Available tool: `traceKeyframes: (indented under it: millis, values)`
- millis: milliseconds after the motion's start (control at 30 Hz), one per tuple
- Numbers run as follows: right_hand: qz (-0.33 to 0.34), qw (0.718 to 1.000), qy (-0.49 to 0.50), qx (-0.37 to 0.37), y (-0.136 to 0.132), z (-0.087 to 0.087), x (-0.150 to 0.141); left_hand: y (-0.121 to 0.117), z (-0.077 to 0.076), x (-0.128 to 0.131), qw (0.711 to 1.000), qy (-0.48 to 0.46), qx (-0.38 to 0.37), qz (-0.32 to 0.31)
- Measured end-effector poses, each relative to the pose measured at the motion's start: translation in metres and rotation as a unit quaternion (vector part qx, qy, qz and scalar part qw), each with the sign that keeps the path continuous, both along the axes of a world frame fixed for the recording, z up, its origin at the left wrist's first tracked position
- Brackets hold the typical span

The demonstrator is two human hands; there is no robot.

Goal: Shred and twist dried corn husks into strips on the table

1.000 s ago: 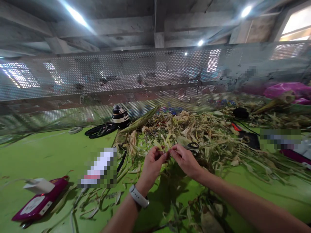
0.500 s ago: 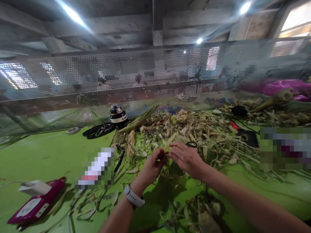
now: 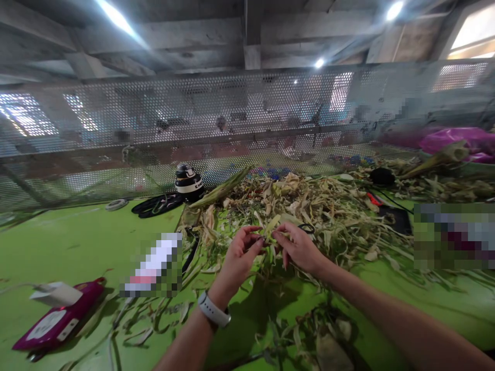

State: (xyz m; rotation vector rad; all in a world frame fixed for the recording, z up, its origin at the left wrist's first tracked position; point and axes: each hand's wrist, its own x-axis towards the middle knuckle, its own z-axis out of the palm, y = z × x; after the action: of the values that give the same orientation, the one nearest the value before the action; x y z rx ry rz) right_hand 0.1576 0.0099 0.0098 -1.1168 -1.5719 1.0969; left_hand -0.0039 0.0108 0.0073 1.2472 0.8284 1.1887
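Note:
My left hand (image 3: 240, 253), with a pale watch band (image 3: 214, 310) on its wrist, is closed in a pinch over the middle of the green table. Facing it, my right hand (image 3: 300, 251) pinches too, its fingertips a short gap away. Between the fingertips is a thin yellow-green strip of corn husk (image 3: 273, 223); its lower end is hidden by the fingers. Behind the hands spreads a heap of dry husk pieces (image 3: 294, 198). A black loop (image 3: 307, 228) lies just beyond my right hand.
A black bottle (image 3: 188, 183) stands at the back beside coiled black cable (image 3: 157, 205) and a long husk bundle (image 3: 224, 188). Left lies a magenta power unit (image 3: 48, 330) with a white plug. A perforated metal screen (image 3: 232, 108) borders the table. Husk scraps (image 3: 328, 337) lie in front.
My left hand has turned and its fingers have opened out somewhat. My right hand's fingers have drawn into a pinch. The husk strip shows less between them.

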Motion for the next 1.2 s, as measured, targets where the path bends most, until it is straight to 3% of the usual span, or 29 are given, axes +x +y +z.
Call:
traceKeyframes:
  millis: [133, 333, 600, 800, 933, 1067, 1200]
  values:
    - [0.02, 0.999, 0.028, -0.029, -0.001, 0.0, -0.003, -0.002, 0.0, 0.002, 0.995, -0.072, -0.063, 0.014]
    - [0.004, 1.0, 0.023, -0.014, -0.001, -0.006, -0.007, -0.002, -0.006, 0.007, 0.979, -0.15, -0.14, -0.003]
    - [-0.005, 1.0, 0.009, 0.009, -0.003, -0.007, -0.009, -0.006, 0.001, 0.008, 0.978, -0.129, -0.162, 0.007]
    - [-0.028, 1.0, -0.005, -0.001, -0.001, -0.008, -0.008, -0.001, -0.001, 0.006, 0.989, -0.078, -0.085, 0.09]
    - [-0.051, 0.994, -0.06, 0.077, -0.002, -0.008, -0.007, 0.006, -0.003, 0.001, 0.986, -0.07, -0.07, 0.135]
    - [-0.063, 0.954, -0.218, 0.193, -0.007, -0.007, -0.006, 0.009, -0.003, -0.003, 0.985, -0.061, -0.041, 0.154]
    - [-0.058, 0.913, -0.341, 0.217, -0.01, -0.005, -0.005, 0.011, -0.003, -0.006, 0.983, 0.013, 0.048, 0.179]
